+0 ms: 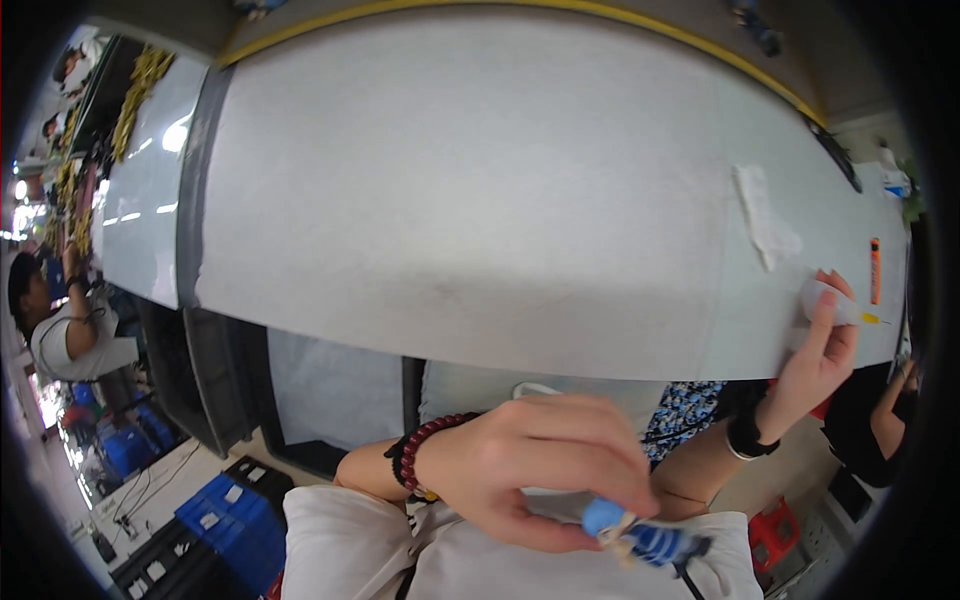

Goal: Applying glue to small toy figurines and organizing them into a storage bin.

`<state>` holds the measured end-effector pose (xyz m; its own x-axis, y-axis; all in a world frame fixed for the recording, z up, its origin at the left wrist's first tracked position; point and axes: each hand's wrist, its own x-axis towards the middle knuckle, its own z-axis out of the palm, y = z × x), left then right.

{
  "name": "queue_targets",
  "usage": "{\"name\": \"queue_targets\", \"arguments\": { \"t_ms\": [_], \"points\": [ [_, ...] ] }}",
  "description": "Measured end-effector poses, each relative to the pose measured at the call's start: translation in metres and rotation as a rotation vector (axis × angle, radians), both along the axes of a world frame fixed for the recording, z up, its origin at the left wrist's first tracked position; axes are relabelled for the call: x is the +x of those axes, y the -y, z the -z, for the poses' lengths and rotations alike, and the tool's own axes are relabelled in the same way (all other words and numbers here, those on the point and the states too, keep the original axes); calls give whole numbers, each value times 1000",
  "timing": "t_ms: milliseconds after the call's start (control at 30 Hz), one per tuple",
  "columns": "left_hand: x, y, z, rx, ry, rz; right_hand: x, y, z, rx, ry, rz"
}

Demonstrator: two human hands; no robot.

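My left hand [540, 455], with a dark red bead bracelet at its wrist, is close to my body below the table edge. Between its thumb and fingers is a small figurine [645, 540] with a light blue cap and a blue striped body, tilted and slightly blurred. Over at the right end of the table, my right hand [825, 345] wraps round a small white squeeze bottle [826, 303]. A yellow tip with a thin needle points right from this bottle. A dark band circles my right wrist.
A crumpled white cloth [765, 220] and an orange marker-like stick [875, 270] lie on the white table [450, 200]. Below its front edge, many small blue pieces [685, 415] fill a container. Blue crates [235, 530] stand lower left. People [75, 330] sit at both sides.
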<state>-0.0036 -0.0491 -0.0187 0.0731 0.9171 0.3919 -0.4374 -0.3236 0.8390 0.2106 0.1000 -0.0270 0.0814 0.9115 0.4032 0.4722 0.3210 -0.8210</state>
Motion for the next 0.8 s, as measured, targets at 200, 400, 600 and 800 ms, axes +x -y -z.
{"name": "queue_targets", "arguments": {
  "t_ms": [200, 400, 600, 800],
  "points": [
    [-43, 75, 42, -274, 58, -58, -11, 1, 4, 31, 80, 31],
    [-110, 152, 111, -824, 356, -717, -10, 1, 4, 55, 127, 69],
    [-235, 255, 230, -1300, -242, -1335, -8, 2, 3, 71, 139, 57],
    [-305, 292, 288, -1258, -1082, -1250, -9, 1, 5, 76, 188, 68]
  ]
}}
